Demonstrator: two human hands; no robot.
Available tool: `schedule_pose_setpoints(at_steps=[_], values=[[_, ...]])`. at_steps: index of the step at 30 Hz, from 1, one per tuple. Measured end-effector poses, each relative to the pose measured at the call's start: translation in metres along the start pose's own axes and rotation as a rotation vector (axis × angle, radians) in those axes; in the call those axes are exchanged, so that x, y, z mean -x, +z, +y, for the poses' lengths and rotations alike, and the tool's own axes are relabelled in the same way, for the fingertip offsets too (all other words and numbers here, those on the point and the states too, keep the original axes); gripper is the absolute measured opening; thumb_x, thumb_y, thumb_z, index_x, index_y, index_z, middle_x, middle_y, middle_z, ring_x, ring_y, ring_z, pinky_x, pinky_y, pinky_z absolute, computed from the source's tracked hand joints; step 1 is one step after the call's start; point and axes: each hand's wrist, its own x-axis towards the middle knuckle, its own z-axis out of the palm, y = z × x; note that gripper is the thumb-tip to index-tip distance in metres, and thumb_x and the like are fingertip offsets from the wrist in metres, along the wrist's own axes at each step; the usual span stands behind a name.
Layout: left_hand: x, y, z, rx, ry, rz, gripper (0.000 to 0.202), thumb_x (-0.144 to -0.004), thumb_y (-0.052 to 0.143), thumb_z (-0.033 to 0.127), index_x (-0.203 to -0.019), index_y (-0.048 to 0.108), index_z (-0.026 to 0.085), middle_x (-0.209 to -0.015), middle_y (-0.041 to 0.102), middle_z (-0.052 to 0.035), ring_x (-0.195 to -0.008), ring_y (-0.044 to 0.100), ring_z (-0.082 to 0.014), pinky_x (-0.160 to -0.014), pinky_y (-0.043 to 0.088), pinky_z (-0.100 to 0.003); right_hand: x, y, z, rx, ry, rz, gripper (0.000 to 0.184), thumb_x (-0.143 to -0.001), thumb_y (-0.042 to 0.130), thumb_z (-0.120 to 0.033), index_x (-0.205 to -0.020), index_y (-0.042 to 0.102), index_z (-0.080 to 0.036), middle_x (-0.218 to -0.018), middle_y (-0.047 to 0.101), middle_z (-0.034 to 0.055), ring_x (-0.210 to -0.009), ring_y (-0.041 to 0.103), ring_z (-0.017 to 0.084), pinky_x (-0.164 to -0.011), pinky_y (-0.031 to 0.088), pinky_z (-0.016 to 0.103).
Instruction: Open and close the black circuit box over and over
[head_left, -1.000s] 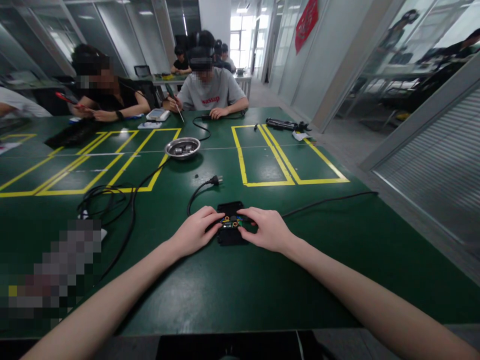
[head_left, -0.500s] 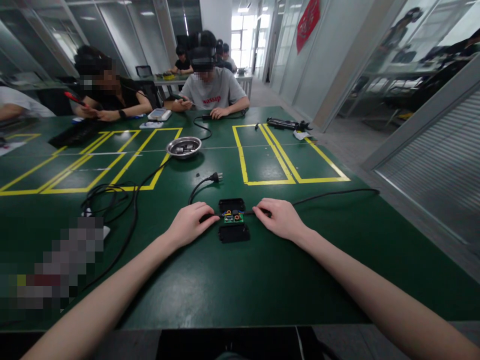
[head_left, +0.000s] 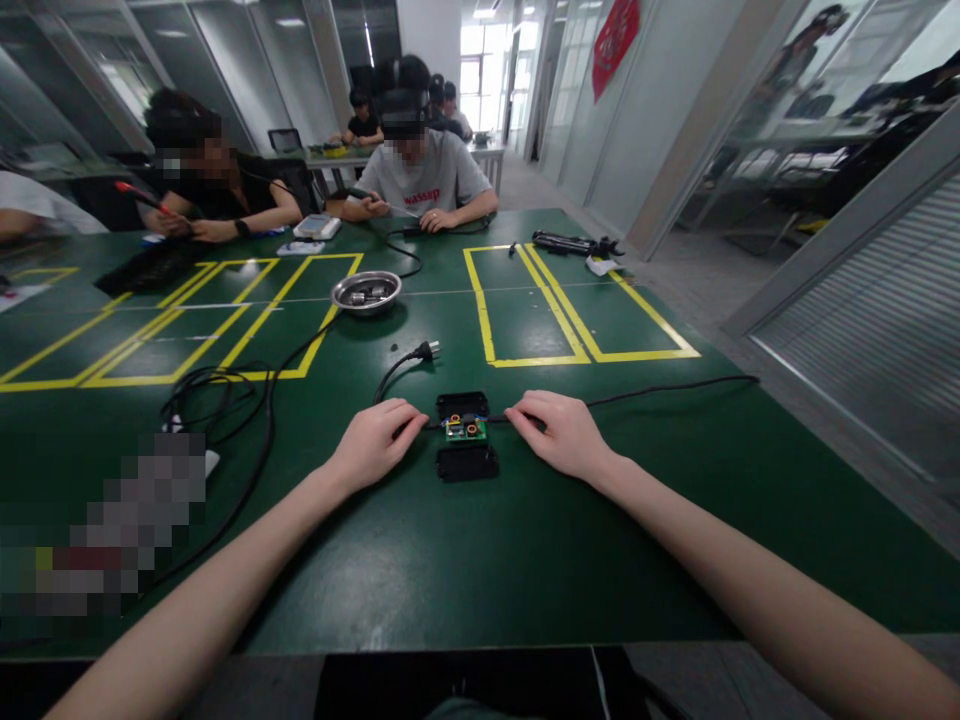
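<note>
A small green circuit board (head_left: 466, 431) with copper-wound coils lies between two black plastic case halves, the farther case half (head_left: 462, 404) and the nearer case half (head_left: 466, 464). Black cables leave the board on both sides. To its left, my left hand (head_left: 381, 440) pinches the cable that ends in a black plug (head_left: 427, 351). On the other side my right hand (head_left: 556, 432) has thumb and fingers closed on the right cable (head_left: 667, 385), close to the board. Both hands stay just clear of the case halves.
A steel bowl (head_left: 367, 293) with metal parts stands beyond my left hand. Coiled black cable (head_left: 217, 395) lies at left, near a blurred-out object (head_left: 135, 520). Yellow tape rectangles mark the green table (head_left: 570, 560). A folded black tripod (head_left: 576, 245) lies at the far right. Co-workers sit across.
My left hand has shifted slightly left, away from the board, and its thumb and fingers have come together on the cable. My right hand has barely moved.
</note>
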Motion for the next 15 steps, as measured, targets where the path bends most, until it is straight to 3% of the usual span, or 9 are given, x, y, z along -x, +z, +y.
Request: schedule_pose_setpoints(at_steps=[7, 15], values=[[0.0046, -0.0028, 0.0061, -0.012, -0.009, 0.067, 0.049, -0.105, 0.046, 0.032, -0.058, 0.045, 0.019, -0.053, 0.043, 0.0042, -0.047, 0.038, -0.0094, -0.052, 0.029, -0.025, 0.0045, -0.0046, -0.0074, -0.043, -0.116, 0.047, 0.045, -0.104, 0.045, -0.029, -0.061, 0.05, -0.02, -0.06, 0.053, 0.0005, -0.055, 0.049, 0.012, -0.057, 0.033, 0.027], [0.0065, -0.0034, 0.0076, 0.005, 0.024, -0.101, 0.054, -0.104, 0.043, 0.036, -0.053, 0.04, 0.019, -0.047, 0.038, 0.0051, -0.043, 0.034, -0.0086, -0.051, 0.026, -0.025, 0.0049, -0.0088, -0.0102, -0.051, -0.089, -0.106, 0.047, -0.103, 0.042, -0.033, -0.059, 0.053, -0.02, -0.06, 0.055, 0.0021, -0.056, 0.05, 0.013, -0.059, 0.034, 0.028]])
